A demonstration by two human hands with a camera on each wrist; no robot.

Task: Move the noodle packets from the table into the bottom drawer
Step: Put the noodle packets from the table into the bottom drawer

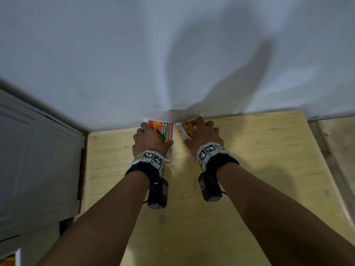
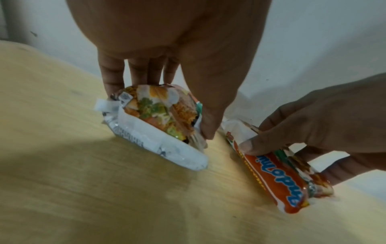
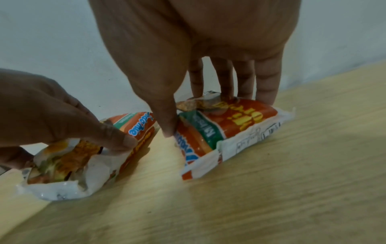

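Note:
Two noodle packets lie side by side at the far edge of the wooden table [image 1: 259, 169], against the white wall. My left hand [image 1: 156, 134] grips the left noodle packet [image 1: 166, 131], red, green and white: fingers behind it, thumb on its near right edge. In the left wrist view this packet [image 2: 146, 125] is tipped up under the left hand [image 2: 167, 107]. My right hand [image 1: 194, 131] grips the right noodle packet [image 1: 186, 129] the same way. In the right wrist view, fingers and thumb of the right hand [image 3: 200, 113] pinch that packet [image 3: 240, 132].
A grey cabinet [image 1: 38, 160] stands at the table's left side, its front closed as far as the head view shows. The white wall [image 1: 172, 54] runs right behind the packets. A scrap of colourful packaging [image 1: 7, 260] shows in the bottom left corner.

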